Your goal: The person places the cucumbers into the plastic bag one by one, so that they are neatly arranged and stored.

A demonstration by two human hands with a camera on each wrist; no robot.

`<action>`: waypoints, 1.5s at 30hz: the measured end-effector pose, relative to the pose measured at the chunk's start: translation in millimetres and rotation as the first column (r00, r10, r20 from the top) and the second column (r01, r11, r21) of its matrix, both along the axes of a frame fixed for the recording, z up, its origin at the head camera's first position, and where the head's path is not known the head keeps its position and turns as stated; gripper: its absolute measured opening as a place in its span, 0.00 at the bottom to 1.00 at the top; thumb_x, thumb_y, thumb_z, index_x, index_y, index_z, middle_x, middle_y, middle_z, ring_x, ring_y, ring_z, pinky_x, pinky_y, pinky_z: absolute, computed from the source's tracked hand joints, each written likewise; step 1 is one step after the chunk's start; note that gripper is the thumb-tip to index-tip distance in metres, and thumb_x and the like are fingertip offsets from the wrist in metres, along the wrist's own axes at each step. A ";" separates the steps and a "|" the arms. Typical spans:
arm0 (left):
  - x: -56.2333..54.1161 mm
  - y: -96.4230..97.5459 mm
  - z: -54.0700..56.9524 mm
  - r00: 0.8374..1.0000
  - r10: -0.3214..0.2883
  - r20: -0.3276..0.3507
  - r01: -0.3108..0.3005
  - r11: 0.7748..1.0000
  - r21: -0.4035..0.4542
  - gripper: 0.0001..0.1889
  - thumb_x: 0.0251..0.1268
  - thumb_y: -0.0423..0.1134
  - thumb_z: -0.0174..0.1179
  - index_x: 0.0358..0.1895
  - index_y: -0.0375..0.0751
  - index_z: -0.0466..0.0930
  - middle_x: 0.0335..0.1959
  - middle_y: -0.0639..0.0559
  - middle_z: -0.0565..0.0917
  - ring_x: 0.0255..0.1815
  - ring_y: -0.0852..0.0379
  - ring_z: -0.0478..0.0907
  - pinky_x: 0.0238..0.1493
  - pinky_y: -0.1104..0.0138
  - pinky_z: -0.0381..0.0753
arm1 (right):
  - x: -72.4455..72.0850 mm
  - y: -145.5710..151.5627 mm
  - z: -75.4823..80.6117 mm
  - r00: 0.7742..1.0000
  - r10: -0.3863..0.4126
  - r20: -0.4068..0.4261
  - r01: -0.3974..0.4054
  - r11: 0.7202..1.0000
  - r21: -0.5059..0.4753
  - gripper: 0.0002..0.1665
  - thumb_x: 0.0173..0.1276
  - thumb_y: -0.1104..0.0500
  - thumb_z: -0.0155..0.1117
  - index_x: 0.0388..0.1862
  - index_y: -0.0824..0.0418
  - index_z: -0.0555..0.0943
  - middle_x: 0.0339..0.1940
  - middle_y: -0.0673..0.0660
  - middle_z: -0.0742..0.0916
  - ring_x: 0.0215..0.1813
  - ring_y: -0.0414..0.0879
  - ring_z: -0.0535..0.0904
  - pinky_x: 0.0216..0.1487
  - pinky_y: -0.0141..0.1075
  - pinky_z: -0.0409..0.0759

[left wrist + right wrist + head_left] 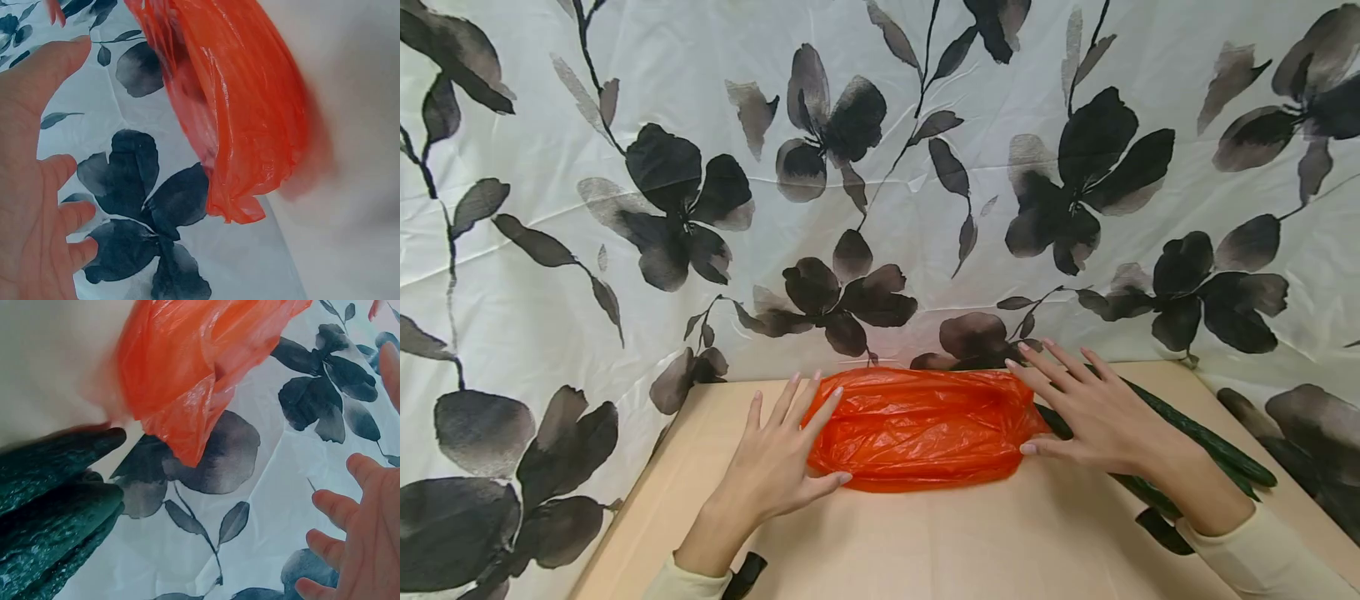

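A crinkled red plastic bag [925, 429] lies lengthwise near the back edge of the table, its folds bunched at both ends. At its left end hovers my left hand [782, 454], fingers spread and holding nothing. My right hand [1093, 417] is spread the same way at the bag's right end, palm toward it, also without anything in its grasp. Several dark green cucumbers [56, 506] lie beside the bag on the right, partly hidden under my right hand and forearm in the head view.
The light wooden-coloured table [940, 542] narrows toward the back. Behind it hangs a white cloth [947, 242] printed with dark flowers, which also drops along both sides. Black straps [745, 575] circle both wrists.
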State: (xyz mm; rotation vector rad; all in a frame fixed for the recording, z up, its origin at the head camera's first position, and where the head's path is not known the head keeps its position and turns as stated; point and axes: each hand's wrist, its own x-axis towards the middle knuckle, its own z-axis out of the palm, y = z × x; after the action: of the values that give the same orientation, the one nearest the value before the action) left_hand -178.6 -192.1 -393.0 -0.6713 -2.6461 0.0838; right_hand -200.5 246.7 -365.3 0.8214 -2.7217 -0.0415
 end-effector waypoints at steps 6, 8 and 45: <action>-1.8 -1.3 -2.2 1.000 0.007 0.007 -0.007 1.000 -0.020 0.54 0.52 0.78 0.58 0.81 0.57 0.56 0.83 0.45 0.54 0.82 0.39 0.50 0.68 0.28 0.55 | -1.4 4.2 -3.1 1.000 -0.001 -0.019 0.001 1.000 0.006 0.59 0.58 0.20 0.58 0.83 0.44 0.56 0.83 0.57 0.60 0.84 0.59 0.48 0.77 0.66 0.46; -3.9 -2.5 -2.5 1.000 0.014 0.011 -0.014 1.000 -0.017 0.53 0.52 0.77 0.59 0.81 0.57 0.57 0.81 0.45 0.57 0.80 0.38 0.56 0.67 0.28 0.58 | -2.0 6.7 -3.5 1.000 -0.003 -0.027 0.003 1.000 0.002 0.59 0.58 0.20 0.58 0.83 0.44 0.57 0.83 0.57 0.61 0.83 0.59 0.51 0.76 0.67 0.50; -55.4 -21.0 -45.5 0.876 -0.002 0.481 -0.261 0.838 0.479 0.29 0.60 0.44 0.72 0.66 0.47 0.78 0.47 0.49 0.84 0.37 0.54 0.77 0.42 0.57 0.80 | -24.2 75.5 13.9 0.978 0.077 0.193 -0.073 0.997 -0.026 0.44 0.69 0.38 0.66 0.77 0.56 0.68 0.71 0.61 0.77 0.65 0.60 0.79 0.60 0.57 0.78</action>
State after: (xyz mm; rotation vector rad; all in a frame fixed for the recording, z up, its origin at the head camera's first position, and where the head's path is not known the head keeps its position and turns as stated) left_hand -234.1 -213.1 -438.5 -0.3342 -2.9476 -0.8547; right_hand -224.7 322.2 -351.4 0.9686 -2.8637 0.0842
